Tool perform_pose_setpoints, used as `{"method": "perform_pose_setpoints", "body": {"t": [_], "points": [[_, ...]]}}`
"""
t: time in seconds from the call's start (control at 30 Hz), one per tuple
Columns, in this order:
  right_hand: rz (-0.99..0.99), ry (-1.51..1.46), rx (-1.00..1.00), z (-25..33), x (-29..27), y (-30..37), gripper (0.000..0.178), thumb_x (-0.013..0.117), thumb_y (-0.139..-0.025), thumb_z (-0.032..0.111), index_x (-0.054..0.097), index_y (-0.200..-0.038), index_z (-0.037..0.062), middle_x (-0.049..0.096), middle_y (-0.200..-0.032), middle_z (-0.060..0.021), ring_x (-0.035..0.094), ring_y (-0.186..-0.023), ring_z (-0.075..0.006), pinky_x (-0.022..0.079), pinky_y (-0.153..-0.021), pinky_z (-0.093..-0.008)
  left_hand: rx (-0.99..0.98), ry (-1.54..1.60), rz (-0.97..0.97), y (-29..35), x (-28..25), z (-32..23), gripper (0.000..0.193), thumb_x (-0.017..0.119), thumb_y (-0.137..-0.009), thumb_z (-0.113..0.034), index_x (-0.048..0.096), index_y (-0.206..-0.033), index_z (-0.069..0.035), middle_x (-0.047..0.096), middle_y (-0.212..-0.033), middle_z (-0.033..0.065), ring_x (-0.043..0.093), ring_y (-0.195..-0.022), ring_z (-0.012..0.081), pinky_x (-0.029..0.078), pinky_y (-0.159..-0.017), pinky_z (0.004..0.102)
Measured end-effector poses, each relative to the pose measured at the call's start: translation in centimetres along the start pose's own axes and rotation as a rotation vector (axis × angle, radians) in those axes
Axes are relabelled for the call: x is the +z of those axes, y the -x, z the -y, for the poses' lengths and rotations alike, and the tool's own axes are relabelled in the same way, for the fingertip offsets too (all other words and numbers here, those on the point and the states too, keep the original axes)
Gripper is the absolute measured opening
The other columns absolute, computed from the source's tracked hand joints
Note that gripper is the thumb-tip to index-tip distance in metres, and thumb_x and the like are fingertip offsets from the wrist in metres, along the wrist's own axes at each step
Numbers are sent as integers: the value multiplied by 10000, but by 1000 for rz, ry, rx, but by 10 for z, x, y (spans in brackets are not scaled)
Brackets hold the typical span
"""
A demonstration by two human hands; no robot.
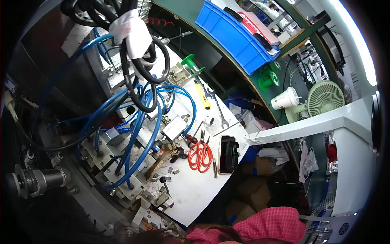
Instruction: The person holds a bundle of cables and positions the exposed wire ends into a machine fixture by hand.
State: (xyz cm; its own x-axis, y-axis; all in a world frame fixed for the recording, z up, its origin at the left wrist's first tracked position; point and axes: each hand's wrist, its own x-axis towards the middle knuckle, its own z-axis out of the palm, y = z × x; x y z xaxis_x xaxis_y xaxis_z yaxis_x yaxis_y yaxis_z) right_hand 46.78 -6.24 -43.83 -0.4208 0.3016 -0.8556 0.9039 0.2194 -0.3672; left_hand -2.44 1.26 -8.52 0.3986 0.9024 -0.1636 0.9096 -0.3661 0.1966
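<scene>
Neither of my hands shows in the head view. A pink checked sleeve (268, 225) comes in at the lower edge, its hand out of sight. Above it stands a white worktable (191, 203). Red-handled scissors (200, 153) lie there beside a phone (228, 156) with a dark screen. Farther back are a yellow utility knife (202, 95) and a metal wrench (221, 114). On the left, blue air hoses (140, 156) run into a machine with metal blocks (174, 128). Small metal pieces (176, 171) are scattered by the machine's edge.
Thick black cables (126, 77), wrapped in white, hang over the machine. A blue bin (231, 38) sits on the green shelf at the back, with a white cup (285, 99) and a pale green fan (325, 99) to its right. A white frame (313, 128) crosses the right side. Cardboard boxes (256, 191) stand below.
</scene>
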Motion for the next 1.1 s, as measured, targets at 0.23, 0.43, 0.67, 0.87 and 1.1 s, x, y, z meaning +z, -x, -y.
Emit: {"method": "perform_pose_setpoints", "body": {"t": [0.23, 0.43, 0.67, 0.87, 1.1], "points": [[18, 37, -41, 5, -19, -2, 435, 683, -692, 319, 626, -1008, 26, 617, -1029, -192, 591, -957, -311, 474, -798, -409, -27, 4, -47, -9, -19, 8, 495, 524, -811, -226, 448, -1268, -51, 438, -1289, 225, 440, -1161, 389, 348, -970, 484], [39, -13, -111, 45, 1, -4, 434, 683, -692, 320, 627, -1005, 25, 618, -1027, -192, 591, -953, -312, 473, -796, -410, -13, -33, -16, -16, -63, 8, 479, 511, -816, -205, 450, -1263, -43, 442, -1284, 224, 443, -1156, 389, 350, -968, 482], [55, -100, -170, 79, 39, -1, 433, 684, -692, 322, 627, -1002, 25, 618, -1024, -192, 591, -947, -314, 472, -794, -411, 40, -65, 28, -30, -88, -5, 462, 496, -823, -181, 452, -1258, -33, 447, -1278, 224, 446, -1150, 390, 353, -965, 479], [21, -156, -214, 91, 54, -8, 432, 684, -692, 323, 628, -999, 24, 618, -1022, -192, 591, -943, -315, 472, -792, -411, 99, -109, 22, -46, -99, -30, 447, 484, -828, -161, 453, -1253, -24, 451, -1274, 223, 449, -1145, 391, 356, -963, 477], [10, -167, -300, 92, 80, -24, 431, 685, -692, 325, 628, -995, 24, 619, -1020, -191, 591, -937, -316, 471, -790, -412, 99, -159, 11, -30, -78, -68, 430, 469, -835, -137, 455, -1247, -14, 456, -1268, 223, 452, -1139, 392, 359, -960, 475]]}}
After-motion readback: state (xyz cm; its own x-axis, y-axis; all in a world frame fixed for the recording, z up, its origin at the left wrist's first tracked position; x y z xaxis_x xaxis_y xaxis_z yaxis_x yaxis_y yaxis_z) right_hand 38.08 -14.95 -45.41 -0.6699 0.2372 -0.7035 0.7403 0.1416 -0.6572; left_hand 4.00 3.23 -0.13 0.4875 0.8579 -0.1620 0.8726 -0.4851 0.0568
